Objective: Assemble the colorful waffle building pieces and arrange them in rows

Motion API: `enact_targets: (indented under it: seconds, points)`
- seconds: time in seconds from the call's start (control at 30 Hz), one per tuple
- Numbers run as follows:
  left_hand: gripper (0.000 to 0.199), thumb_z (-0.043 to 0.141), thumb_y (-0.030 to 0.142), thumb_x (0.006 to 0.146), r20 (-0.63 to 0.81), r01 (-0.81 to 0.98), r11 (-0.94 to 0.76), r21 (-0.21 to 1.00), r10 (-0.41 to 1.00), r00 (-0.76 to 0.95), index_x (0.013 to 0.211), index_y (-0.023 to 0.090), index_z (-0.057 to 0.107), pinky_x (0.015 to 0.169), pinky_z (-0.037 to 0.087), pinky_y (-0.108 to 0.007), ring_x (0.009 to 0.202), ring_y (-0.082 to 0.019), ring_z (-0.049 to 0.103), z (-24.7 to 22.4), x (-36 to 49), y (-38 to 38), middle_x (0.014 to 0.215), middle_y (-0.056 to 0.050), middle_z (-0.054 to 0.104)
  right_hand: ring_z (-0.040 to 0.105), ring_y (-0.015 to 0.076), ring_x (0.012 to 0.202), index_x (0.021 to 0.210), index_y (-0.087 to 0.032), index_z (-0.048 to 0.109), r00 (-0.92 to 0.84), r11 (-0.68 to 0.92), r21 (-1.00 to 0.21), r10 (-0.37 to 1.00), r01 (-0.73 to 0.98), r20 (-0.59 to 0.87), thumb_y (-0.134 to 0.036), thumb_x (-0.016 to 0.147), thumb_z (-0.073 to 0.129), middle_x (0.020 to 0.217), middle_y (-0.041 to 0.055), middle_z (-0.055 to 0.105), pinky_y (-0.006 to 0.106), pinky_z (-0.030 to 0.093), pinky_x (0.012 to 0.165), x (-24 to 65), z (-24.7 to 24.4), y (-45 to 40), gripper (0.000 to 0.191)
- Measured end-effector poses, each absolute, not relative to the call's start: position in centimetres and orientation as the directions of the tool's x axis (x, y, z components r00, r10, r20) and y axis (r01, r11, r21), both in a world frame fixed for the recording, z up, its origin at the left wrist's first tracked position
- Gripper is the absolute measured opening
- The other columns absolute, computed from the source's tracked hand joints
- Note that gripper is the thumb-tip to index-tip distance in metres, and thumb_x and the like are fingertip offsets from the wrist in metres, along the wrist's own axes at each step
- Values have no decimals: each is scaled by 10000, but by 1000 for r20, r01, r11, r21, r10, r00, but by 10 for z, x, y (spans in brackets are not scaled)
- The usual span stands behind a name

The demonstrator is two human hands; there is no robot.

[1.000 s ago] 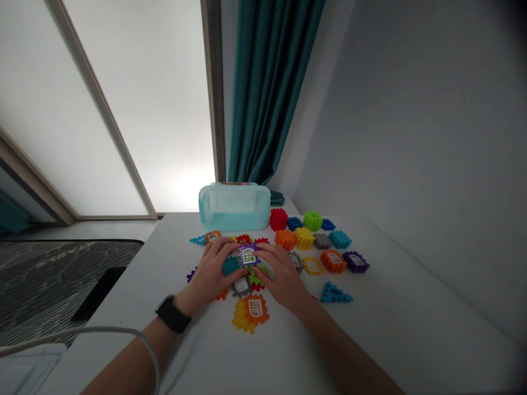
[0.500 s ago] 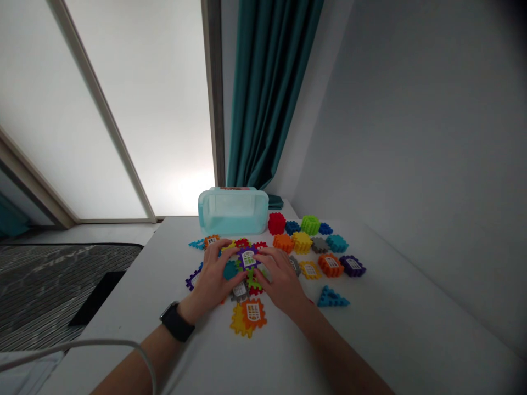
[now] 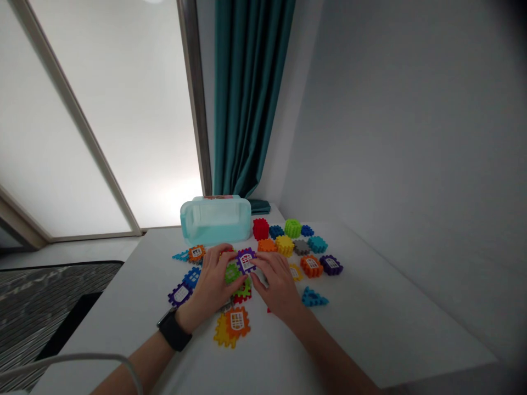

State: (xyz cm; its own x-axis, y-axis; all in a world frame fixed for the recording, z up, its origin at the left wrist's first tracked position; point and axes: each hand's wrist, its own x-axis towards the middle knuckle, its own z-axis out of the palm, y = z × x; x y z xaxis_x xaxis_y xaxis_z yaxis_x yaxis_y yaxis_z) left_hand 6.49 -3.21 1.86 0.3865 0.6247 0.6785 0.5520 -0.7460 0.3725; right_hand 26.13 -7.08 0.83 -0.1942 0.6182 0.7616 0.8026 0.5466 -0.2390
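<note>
My left hand (image 3: 212, 286) and my right hand (image 3: 276, 282) meet over a heap of plastic waffle-style building tiles on a white table (image 3: 370, 312). Fingers of both hands press the edges of a purple tile with a white window (image 3: 246, 261). Just under it, a green tile (image 3: 231, 272) lies beside my left thumb. A green-and-red stack (image 3: 242, 293) sits below the fingers. Partly hidden beneath my right palm is a pale tile (image 3: 263, 280). In front of the hands, an orange window tile (image 3: 237, 322) overlaps a yellow tile (image 3: 221, 333).
A translucent aqua plastic box (image 3: 215, 220) stands at the table's back. Several more tiles lie to the right and left, including a blue triangular piece (image 3: 313, 298). A black watch (image 3: 174, 330) circles my left wrist. A teal curtain (image 3: 247, 99) hangs behind; the table's left edge drops to a striped floor.
The whole view has shifted, with the table and box sitting further left and lower. My hands stay together on the purple tile. A blue tile and purple tile left of my left hand show more fully.
</note>
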Motion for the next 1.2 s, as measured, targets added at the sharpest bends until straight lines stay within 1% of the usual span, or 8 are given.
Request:
enact_targets:
  seconds: [0.2,0.37,0.53,0.67,0.73,0.83,0.97,1.2]
  points:
    - [377,735,355,856,670,514,-781,354,595,443,1145,225,533,992,470,-507,1169,-312,530,18,103,-32,1255,-116,537,622,271,1097,1168,-242,633,-112,476,-272,634,836,766,-209,932,586,1163,104,659,479,490,965,294,3,-86,243]
    - [384,750,377,845,671,432,-825,364,554,493,1129,224,541,983,476,-518,1172,-316,533,16,138,-30,1251,-120,540,630,273,1095,1154,-252,635,-28,421,-306,625,854,780,-226,923,600,1154,104,664,489,490,979,326,-4,-98,234]
    - [411,736,327,858,648,361,-854,375,520,557,1209,239,541,992,473,-518,1185,-313,530,7,168,-29,1258,-116,541,633,273,1090,1138,-245,636,9,367,-304,626,879,780,-223,907,612,1141,107,673,487,496,964,354,-10,-107,234]
    - [454,711,303,870,609,333,-876,350,483,630,1279,231,528,1006,465,-518,1198,-316,521,6,186,-28,1273,-124,543,628,275,1102,1137,-235,633,36,312,-306,645,900,763,-211,893,603,1156,113,671,487,493,964,377,-14,-113,247]
    - [436,674,296,890,590,325,-885,334,465,660,1296,227,533,1006,466,-514,1195,-314,523,6,194,-26,1278,-128,542,628,276,1104,1130,-238,639,62,277,-316,655,908,753,-213,886,604,1166,110,671,490,494,966,392,-16,-115,247]
    - [384,619,279,913,579,313,-898,309,439,687,1290,242,558,999,467,-514,1191,-312,529,7,203,-23,1292,-126,537,631,278,1094,1111,-238,652,122,234,-360,665,903,737,-214,875,601,1148,108,676,492,504,969,418,-20,-116,242]
    - [330,604,238,899,551,304,-906,294,420,721,1229,249,597,987,468,-522,1199,-320,527,11,212,-24,1291,-122,540,640,271,1035,1068,-222,660,188,200,-433,690,879,699,-207,865,592,1089,105,677,484,535,938,451,-25,-111,214]
    - [328,590,182,884,505,295,-923,247,382,774,1200,265,617,1008,445,-534,1206,-320,522,13,212,-26,1287,-110,562,630,248,1019,1064,-219,682,210,193,-481,719,855,662,-202,871,576,1060,91,663,456,539,946,481,-34,-98,221]
